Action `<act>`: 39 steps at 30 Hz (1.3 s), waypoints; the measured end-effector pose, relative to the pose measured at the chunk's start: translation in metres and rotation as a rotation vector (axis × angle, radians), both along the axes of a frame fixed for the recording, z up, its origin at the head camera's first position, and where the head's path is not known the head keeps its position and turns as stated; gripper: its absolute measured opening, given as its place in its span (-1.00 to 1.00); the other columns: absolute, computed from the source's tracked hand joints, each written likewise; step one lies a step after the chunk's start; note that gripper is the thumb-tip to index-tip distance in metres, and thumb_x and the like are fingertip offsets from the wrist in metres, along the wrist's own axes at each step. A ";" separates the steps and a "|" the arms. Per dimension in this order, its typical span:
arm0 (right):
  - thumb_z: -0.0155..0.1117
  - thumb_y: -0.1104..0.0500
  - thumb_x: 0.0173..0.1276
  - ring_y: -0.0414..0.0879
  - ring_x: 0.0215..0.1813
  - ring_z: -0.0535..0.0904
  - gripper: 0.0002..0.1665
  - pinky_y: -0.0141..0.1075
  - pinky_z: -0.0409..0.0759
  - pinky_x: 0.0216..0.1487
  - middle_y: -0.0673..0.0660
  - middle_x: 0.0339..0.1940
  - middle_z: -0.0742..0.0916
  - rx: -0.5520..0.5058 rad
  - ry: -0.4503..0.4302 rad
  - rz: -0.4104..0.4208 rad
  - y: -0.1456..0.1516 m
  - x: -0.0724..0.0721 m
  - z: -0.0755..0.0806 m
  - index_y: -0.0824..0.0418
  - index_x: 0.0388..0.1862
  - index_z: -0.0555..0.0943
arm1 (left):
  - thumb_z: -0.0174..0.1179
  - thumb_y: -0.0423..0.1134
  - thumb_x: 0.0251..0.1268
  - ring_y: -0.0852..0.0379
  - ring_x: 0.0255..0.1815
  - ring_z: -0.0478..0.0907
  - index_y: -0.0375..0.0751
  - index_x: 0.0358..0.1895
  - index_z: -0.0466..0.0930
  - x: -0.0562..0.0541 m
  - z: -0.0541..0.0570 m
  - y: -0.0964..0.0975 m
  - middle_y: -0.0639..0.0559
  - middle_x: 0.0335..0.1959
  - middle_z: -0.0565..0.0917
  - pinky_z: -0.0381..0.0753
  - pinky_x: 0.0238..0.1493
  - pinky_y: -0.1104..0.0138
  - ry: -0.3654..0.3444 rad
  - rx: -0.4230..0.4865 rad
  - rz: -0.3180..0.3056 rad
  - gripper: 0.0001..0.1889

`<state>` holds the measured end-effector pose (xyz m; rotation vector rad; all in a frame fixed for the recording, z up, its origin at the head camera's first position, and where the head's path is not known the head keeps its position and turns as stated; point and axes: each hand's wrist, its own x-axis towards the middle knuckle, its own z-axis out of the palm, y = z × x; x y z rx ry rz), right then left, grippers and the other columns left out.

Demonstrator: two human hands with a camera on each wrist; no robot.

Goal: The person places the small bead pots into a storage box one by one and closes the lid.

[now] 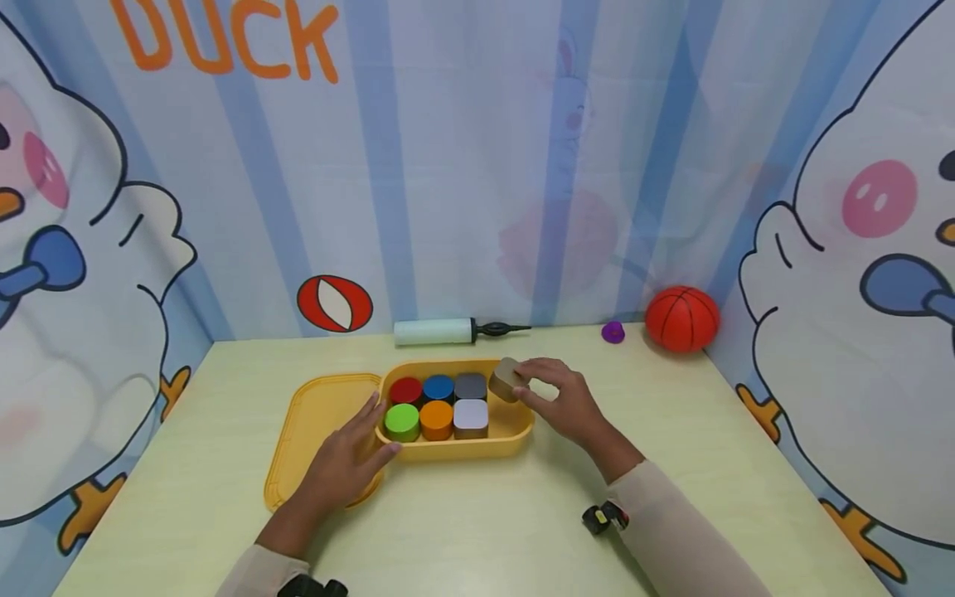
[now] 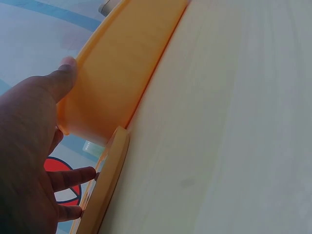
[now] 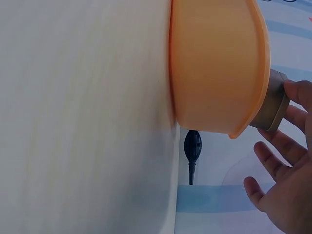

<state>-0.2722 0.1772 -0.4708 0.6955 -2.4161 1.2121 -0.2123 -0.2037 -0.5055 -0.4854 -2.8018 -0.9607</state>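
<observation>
A yellow box (image 1: 455, 450) stands on the table and holds two rows of blocks. A red block (image 1: 406, 390), a blue block (image 1: 438, 387) and a dark grey block (image 1: 471, 385) make up the back row. In front sit a green block (image 1: 403, 421), an orange block (image 1: 437, 419) and a pale lilac block (image 1: 471, 412). My right hand (image 1: 563, 402) pinches a grey-brown block (image 3: 273, 100) by its edge, tilted at rim height over the box's right end. My left hand (image 1: 343, 464) touches the box's left end, thumb at the rim, with other fingers against the yellow lid (image 2: 109, 180).
The lid lies flat left of the box, partly under my left hand. Behind the box are a pale green hand pump (image 1: 434, 332) with a black nozzle, a small purple object (image 1: 613, 332) and a red ball (image 1: 682, 319). A printed curtain (image 1: 477, 166) rises behind the table.
</observation>
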 end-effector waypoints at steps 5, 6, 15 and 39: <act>0.55 0.20 0.45 0.27 0.40 0.63 -0.55 0.36 0.56 0.46 0.24 0.32 0.82 0.055 0.003 0.015 -0.001 -0.001 -0.002 0.24 0.28 0.79 | 0.23 0.22 0.62 -0.31 0.78 0.20 -0.04 0.76 0.20 0.000 0.000 0.000 -0.06 0.83 0.14 0.29 0.64 -0.39 0.002 0.005 -0.002 -0.17; 0.56 0.20 0.45 0.26 0.39 0.63 -0.56 0.38 0.54 0.45 0.24 0.32 0.82 0.068 0.005 0.013 -0.001 -0.001 -0.002 0.23 0.28 0.80 | 0.22 0.23 0.62 -0.30 0.78 0.19 -0.04 0.77 0.19 0.000 0.001 0.000 -0.05 0.83 0.13 0.29 0.65 -0.38 -0.002 0.006 -0.002 -0.16; 0.58 0.14 0.43 0.22 0.40 0.60 -0.58 0.42 0.33 0.42 0.20 0.34 0.81 0.130 -0.011 -0.037 -0.002 0.001 -0.002 0.14 0.24 0.83 | 0.21 0.25 0.62 -0.29 0.79 0.18 -0.02 0.77 0.18 -0.001 0.001 0.001 -0.04 0.83 0.12 0.27 0.67 -0.36 -0.012 0.000 0.001 -0.15; 0.61 0.05 0.40 0.17 0.44 0.57 -0.56 0.32 0.31 0.37 0.12 0.26 0.86 0.248 -0.062 -0.083 -0.009 0.001 -0.007 0.11 0.22 0.85 | 0.22 0.22 0.62 -0.29 0.79 0.18 -0.04 0.77 0.19 0.001 0.001 0.000 -0.05 0.83 0.12 0.29 0.66 -0.35 -0.006 0.002 0.005 -0.16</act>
